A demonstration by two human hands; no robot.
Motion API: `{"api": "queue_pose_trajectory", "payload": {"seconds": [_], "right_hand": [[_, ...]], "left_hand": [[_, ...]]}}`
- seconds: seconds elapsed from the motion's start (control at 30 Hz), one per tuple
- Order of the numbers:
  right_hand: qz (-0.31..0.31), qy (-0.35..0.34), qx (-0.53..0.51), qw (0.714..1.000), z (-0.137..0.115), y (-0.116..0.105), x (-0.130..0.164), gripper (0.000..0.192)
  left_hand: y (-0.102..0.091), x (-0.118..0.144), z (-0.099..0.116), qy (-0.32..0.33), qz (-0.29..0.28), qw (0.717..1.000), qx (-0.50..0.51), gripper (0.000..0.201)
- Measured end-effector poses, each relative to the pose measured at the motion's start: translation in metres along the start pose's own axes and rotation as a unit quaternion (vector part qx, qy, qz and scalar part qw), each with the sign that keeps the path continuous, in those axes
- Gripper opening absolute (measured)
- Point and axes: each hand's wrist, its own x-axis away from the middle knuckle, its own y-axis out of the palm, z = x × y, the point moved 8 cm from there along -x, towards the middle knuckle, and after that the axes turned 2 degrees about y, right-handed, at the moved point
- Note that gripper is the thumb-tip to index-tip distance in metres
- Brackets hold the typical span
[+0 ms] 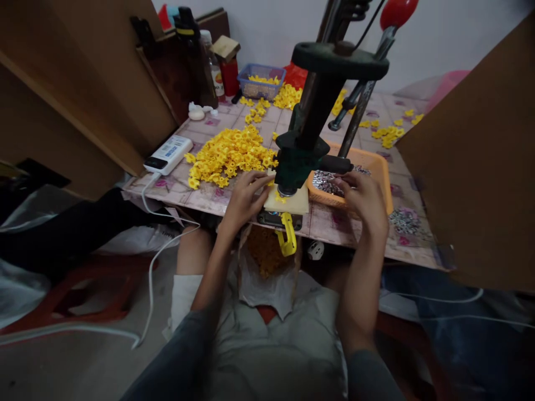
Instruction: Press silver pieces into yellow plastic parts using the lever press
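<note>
While my left hand (246,195) rests at the middle of the frame with fingers stretched rightward, its fingertips touch a small yellow plastic piece (279,196) lying on the cream block (288,201) under the hand press (307,117). I cannot tell which way that piece points; it is too small and partly hidden by the press head. The press itself stands nearly upright, its long axis leaning slightly toward the upper right, and its lever with a red knob (398,11) runs out to the top right of the frame. My right hand (363,196) hovers right of centre, fingers loosely curled over the near rim of the orange tray (376,167) of small silvery metal parts (324,181); whether it has pinched one I cannot tell. Left of the press lies a big heap of yellow pieces (228,156), and beyond it, left of centre, a white power bank (168,155) with its cable. At the upper middle sits a blue basket (261,81). A yellow clamp (287,234) hangs under the table edge (200,200), below the block. More silvery parts (404,220) lie loose at the right.
</note>
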Motion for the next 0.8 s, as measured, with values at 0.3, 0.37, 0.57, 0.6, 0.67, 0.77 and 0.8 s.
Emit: {"api": "queue_pose_trajectory", "payload": {"seconds": [0.3,0.37,0.57,0.6,0.67,0.77,0.8], "right_hand": [[0.036,-0.108,0.029,0.993,-0.034,-0.006,0.021,0.029],[0.039,-0.145,0.033,0.988,-0.045,-0.005,0.026,0.029],[0.021,-0.268,0.026,0.963,-0.089,0.021,0.049,0.029],[0.02,-0.28,0.035,0.959,-0.094,0.027,0.052,0.029],[0.013,-0.299,0.048,0.953,-0.102,0.037,0.057,0.027],[-0.026,-0.33,0.019,0.944,-0.11,0.045,0.064,0.024],[-0.041,-0.339,0.001,0.94,-0.113,0.046,0.066,0.024]], "left_hand": [[0.008,-0.001,0.005,-0.004,-0.014,1.0,0.02,0.029],[0.009,-0.001,0.004,-0.009,-0.023,0.999,0.027,0.029],[0.014,0.0,-0.006,-0.043,-0.046,0.99,0.128,0.033],[0.016,0.001,-0.01,-0.059,-0.05,0.986,0.148,0.035],[0.019,0.002,-0.017,-0.091,-0.055,0.977,0.185,0.041],[0.021,0.005,-0.022,-0.12,-0.066,0.963,0.232,0.047],[0.022,0.005,-0.023,-0.123,-0.075,0.959,0.243,0.047]]}}
